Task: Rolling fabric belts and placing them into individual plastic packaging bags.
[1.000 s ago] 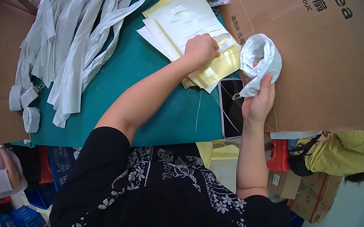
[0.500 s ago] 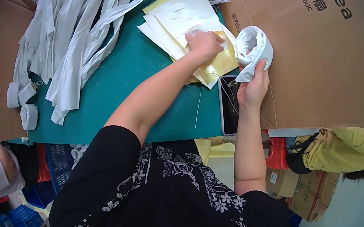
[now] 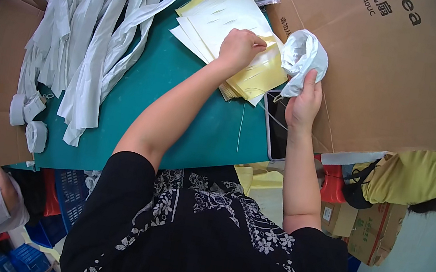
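Note:
My right hand [image 3: 305,105] grips a coiled white fabric strip [image 3: 317,59], its loose end hanging toward a phone [image 3: 276,131] below. The thumb presses the near side of the coil. To the left, my left hand [image 3: 239,49] is above a fanned stack of white and yellow sheets [image 3: 259,77]. Its thumb and index finger are pinched together near a shiny pale patch; what they hold, if anything, is too small to make out. A thin white cord [image 3: 240,128] lies on the table below the sheets.
Long white fabric strips [image 3: 94,46] are heaped over the green table [image 3: 184,130] at the left, with small white rolls [image 3: 35,136] near its edge. A large cardboard sheet [image 3: 400,80] covers the right side. Other people [image 3: 409,179] sit beyond both sides.
My left hand has lifted slightly from the sheets, and its fingers have come together in a pinch. More of the yellow sheet shows. The right hand keeps the white coil nearly still.

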A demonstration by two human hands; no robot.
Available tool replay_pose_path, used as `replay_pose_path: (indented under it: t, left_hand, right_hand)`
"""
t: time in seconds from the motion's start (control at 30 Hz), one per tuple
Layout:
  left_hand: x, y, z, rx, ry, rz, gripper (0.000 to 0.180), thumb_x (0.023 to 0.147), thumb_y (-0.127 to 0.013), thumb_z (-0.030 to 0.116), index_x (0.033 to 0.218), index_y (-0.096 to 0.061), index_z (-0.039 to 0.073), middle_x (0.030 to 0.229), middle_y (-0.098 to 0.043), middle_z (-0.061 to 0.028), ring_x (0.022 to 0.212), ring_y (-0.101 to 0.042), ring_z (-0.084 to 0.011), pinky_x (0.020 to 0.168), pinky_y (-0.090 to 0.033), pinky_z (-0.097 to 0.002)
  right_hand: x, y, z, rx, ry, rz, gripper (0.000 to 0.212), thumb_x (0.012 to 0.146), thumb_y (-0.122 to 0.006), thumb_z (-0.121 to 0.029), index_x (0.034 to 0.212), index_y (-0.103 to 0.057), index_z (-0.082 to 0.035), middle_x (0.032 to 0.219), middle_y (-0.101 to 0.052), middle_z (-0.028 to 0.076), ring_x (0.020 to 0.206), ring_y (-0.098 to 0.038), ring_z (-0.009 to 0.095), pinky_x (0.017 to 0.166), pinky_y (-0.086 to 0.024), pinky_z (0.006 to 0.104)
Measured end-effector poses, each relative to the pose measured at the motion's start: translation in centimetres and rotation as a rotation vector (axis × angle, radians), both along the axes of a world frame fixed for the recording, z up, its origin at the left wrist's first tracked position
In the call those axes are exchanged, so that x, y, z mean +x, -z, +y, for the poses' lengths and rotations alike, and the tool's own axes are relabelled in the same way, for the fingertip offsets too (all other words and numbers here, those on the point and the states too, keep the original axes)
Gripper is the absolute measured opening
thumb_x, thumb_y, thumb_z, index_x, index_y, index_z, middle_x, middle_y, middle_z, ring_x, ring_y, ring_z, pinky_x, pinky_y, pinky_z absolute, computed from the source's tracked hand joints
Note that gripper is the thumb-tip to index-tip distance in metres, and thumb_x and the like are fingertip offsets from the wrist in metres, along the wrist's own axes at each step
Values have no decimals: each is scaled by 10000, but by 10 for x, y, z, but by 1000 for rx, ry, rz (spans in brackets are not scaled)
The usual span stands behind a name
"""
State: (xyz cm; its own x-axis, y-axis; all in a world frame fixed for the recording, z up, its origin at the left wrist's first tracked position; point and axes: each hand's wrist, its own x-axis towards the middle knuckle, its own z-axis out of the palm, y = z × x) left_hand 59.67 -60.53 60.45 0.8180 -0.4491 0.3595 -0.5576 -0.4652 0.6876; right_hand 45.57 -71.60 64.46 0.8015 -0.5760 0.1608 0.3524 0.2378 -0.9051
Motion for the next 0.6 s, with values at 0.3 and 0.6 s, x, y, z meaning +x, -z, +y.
replay_pose_path:
  t: [0.3,0.6]
  left_hand:
    - [-1,-21,22,70,15,285,380,685,-714,199,1055,-657,138,896,-663,-105,837,-637,-250,770,-488,-350]
    - [10,-2,34,-34,11,369,378,682,-691,123,1049,-609,85,950,-652,-128,892,-623,-263,810,-482,-328]
  right_hand:
    - [32,18,17,167,-79,50,392,980,-379,-288,1250,-427,-7,1196,-534,85,1057,-542,179,891,-441,323]
    - [45,71,7,72,-54,107,376,971,-423,-252,1240,-429,11,1211,-528,90,1088,-517,170,939,-401,309]
